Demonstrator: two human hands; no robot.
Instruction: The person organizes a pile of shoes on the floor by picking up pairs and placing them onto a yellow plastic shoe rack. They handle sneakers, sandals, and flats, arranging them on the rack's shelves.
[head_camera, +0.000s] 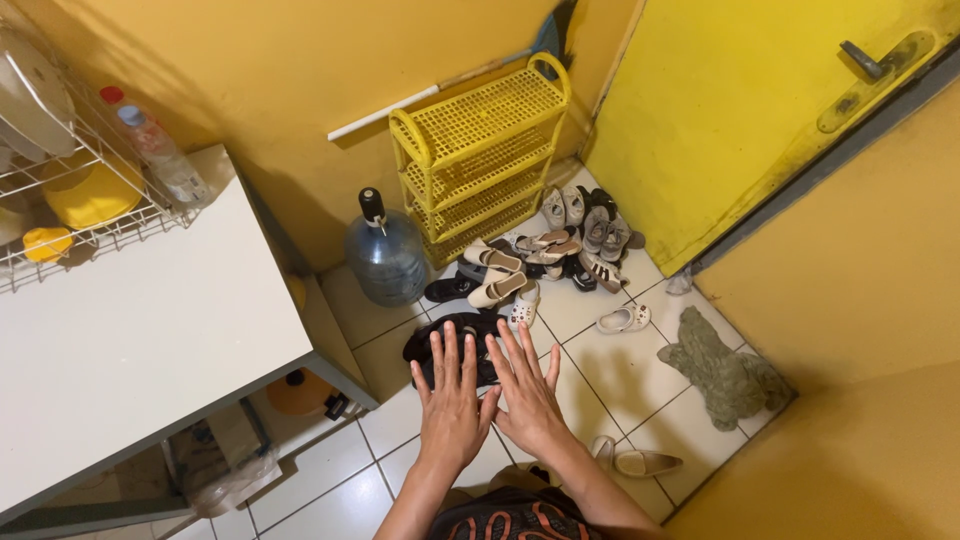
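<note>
Left hand (452, 400), right hand (527, 395), fingers spread wide, empty, above crumpled black cloth (440, 345)

White tiled floor (620, 375), heap of shoes (545, 260), water jug (386, 258), yellow rack (480, 155), green rag (722, 372)

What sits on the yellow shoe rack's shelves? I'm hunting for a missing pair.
The rack shows bare mesh on its top shelf, and no shoes show on the lower ones, though these are partly hidden. The shoes lie piled on the floor before it.
</note>
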